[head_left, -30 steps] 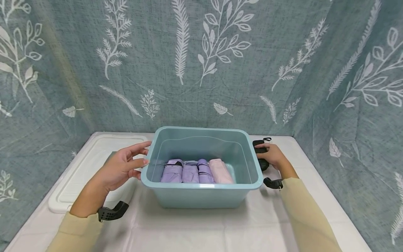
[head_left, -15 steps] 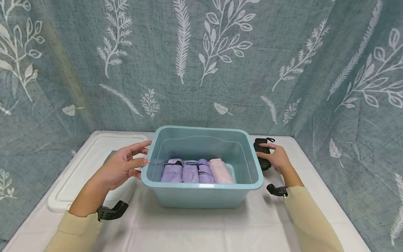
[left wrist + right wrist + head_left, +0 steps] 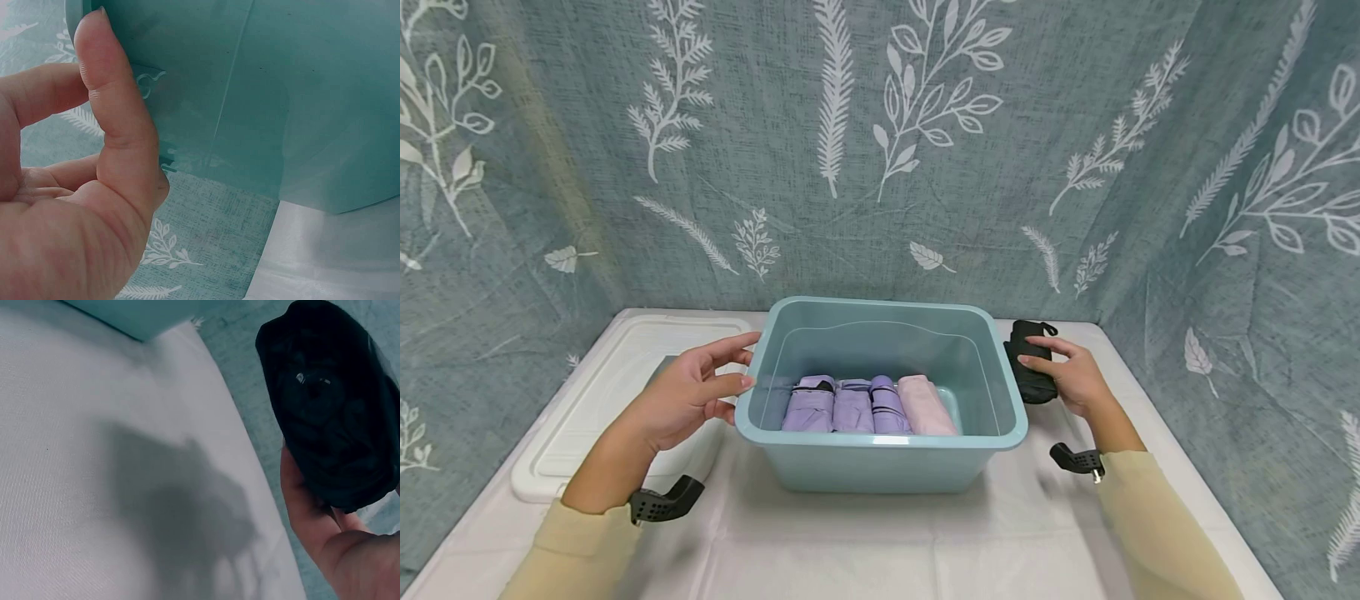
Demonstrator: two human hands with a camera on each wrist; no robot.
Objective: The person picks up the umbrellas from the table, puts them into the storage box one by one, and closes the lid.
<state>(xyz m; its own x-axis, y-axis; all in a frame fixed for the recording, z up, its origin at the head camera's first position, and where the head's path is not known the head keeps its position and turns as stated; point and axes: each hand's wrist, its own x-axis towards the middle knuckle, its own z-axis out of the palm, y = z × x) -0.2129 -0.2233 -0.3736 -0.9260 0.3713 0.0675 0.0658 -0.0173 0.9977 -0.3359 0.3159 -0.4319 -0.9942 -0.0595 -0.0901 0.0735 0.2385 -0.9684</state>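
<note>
A light blue plastic bin (image 3: 880, 467) stands in the middle of the table in the head view. My left hand (image 3: 688, 400) is at its left rim, thumb and fingers extended along the outside; in the left wrist view the thumb (image 3: 115, 94) lies along the bin's edge. To the right of the bin, my right hand (image 3: 1067, 375) grips a black folded umbrella (image 3: 1033, 379) with a small strap loop at its far end. The right wrist view shows the umbrella's rounded near end (image 3: 325, 412) raised, a shadow cast on the table.
Inside the bin lie several lilac rolled bundles (image 3: 852, 410) with dark bands and a pink roll (image 3: 927, 406), leaving a gap at its right end. A white lid (image 3: 587, 400) lies flat at left, beneath the left arm. Patterned teal curtains (image 3: 880, 167) enclose the table.
My right hand has drawn the black umbrella upward and a little to the right, away from the bin's side. The left hand and the bin stay nearly where they were.
</note>
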